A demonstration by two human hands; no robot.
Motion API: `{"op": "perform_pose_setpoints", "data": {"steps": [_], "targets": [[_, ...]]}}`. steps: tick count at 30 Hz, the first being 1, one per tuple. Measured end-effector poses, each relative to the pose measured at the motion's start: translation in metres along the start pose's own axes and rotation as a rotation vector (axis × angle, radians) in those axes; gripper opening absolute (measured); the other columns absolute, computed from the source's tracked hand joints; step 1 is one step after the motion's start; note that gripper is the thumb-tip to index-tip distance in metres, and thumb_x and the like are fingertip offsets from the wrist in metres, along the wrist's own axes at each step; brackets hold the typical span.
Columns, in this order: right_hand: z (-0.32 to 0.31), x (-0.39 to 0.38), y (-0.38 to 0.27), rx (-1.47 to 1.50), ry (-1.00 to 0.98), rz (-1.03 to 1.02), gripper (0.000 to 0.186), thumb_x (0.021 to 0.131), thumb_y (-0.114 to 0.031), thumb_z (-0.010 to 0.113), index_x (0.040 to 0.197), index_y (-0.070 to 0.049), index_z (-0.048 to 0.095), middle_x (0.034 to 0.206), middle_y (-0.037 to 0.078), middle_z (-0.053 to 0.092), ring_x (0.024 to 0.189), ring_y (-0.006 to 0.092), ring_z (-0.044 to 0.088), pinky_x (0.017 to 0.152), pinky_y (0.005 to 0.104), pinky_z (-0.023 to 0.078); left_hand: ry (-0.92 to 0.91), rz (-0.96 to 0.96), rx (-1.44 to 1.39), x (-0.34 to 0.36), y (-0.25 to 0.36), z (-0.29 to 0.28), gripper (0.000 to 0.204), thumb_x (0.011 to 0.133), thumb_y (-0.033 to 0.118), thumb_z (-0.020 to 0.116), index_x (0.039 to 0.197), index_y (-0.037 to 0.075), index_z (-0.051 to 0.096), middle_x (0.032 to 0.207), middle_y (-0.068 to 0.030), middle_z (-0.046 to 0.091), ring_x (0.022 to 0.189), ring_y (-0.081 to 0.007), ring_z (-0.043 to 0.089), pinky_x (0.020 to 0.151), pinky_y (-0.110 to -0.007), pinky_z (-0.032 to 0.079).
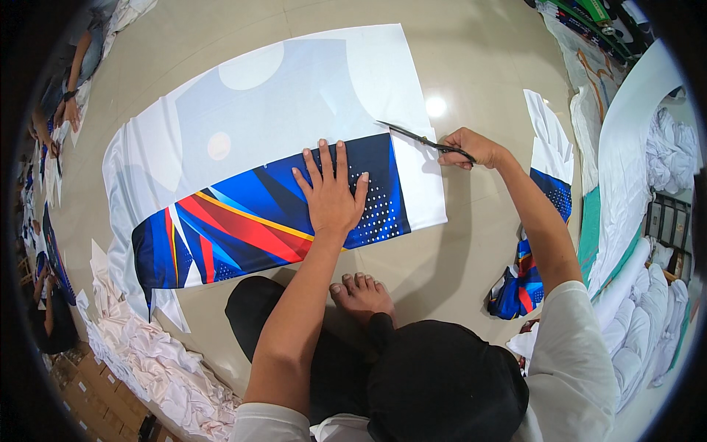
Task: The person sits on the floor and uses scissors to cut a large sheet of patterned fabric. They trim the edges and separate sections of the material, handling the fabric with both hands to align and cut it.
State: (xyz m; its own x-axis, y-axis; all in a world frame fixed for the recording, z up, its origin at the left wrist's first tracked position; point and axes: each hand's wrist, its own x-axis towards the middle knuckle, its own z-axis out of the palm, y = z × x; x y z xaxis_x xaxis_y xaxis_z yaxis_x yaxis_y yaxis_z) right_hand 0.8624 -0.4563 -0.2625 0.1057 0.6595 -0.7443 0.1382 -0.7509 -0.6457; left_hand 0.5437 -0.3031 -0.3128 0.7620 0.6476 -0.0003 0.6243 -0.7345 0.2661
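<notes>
"Stretching widest of all, what is seen?"

"The pale tiled floor (471,258). On it, in front of the person's bare foot (368,298), the white cloth (302,81) is laid out, marked with faint grey shapes. Its nearer part is covered by a printed panel (258,214) in blue, red and yellow. Whether the panel is a fold or a separate piece cannot be told."

"And around it?"

"At lower left, a heap of pale fabric (169,368) is piled. On the right, a printed bundle (519,291) is partly covered by the person's forearm. At the far left edge, co-workers are cut off by the dark rim; a co-worker's hand (71,114) can be made out, but what is touched by it is too small to be read."

"How is the left hand (335,199) set?"

"It is laid flat on the printed panel, with the fingers fanned wide and the thumb held apart; nothing is grasped. The palm is hidden, as is the print beneath it."

"And the right hand (473,147)?"

"Its fingers are curled tightly around the handles of the black scissors (421,138), at the cloth's right edge. The handle loops are largely hidden, so which finger is put through which cannot be told."

"The blades?"

"They are pointed leftward over the cloth, tips near the panel's upper right corner. How far they are parted is hard to make out."
</notes>
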Motion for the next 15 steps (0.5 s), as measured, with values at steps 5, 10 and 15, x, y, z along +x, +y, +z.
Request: {"op": "perform_pose_setpoints", "data": {"steps": [5, 10, 15], "targets": [[0.004, -0.002, -0.002, 0.015, 0.018, 0.008, 0.031, 0.089, -0.023, 0.084, 0.074, -0.008, 0.062, 0.06, -0.003, 0.052, 0.05, 0.0061, 0.047, 0.047, 0.0249, 0.036, -0.013, -0.008, 0.001, 0.0, 0.0, 0.0, 0.076, 0.108, 0.055, 0.044, 0.169, 0.013, 0.03, 0.176, -0.0195, 0.021, 0.162, -0.0489, 0.012, 0.126, -0.071, 0.008], [0.008, -0.003, 0.004, 0.027, 0.034, 0.006, 0.03, 0.085, -0.026, 0.084, 0.074, -0.008, 0.064, 0.06, -0.003, 0.053, 0.05, 0.007, 0.049, 0.046, 0.0257, 0.037, -0.023, -0.014, 0.011, 0.001, 0.001, 0.001, 0.077, 0.107, 0.057, 0.043, 0.17, 0.014, 0.029, 0.176, -0.0181, 0.02, 0.162, -0.0475, 0.011, 0.127, -0.07, 0.006], [0.013, -0.003, 0.008, 0.061, 0.044, 0.017, 0.031, 0.085, -0.029, 0.084, 0.073, -0.008, 0.064, 0.06, -0.002, 0.053, 0.05, 0.0073, 0.05, 0.046, 0.0255, 0.037, -0.024, -0.011, 0.009, 0.0, 0.0, 0.001, 0.077, 0.108, 0.057, 0.043, 0.17, 0.014, 0.029, 0.176, -0.0182, 0.02, 0.162, -0.0476, 0.01, 0.127, -0.071, 0.006]]}}
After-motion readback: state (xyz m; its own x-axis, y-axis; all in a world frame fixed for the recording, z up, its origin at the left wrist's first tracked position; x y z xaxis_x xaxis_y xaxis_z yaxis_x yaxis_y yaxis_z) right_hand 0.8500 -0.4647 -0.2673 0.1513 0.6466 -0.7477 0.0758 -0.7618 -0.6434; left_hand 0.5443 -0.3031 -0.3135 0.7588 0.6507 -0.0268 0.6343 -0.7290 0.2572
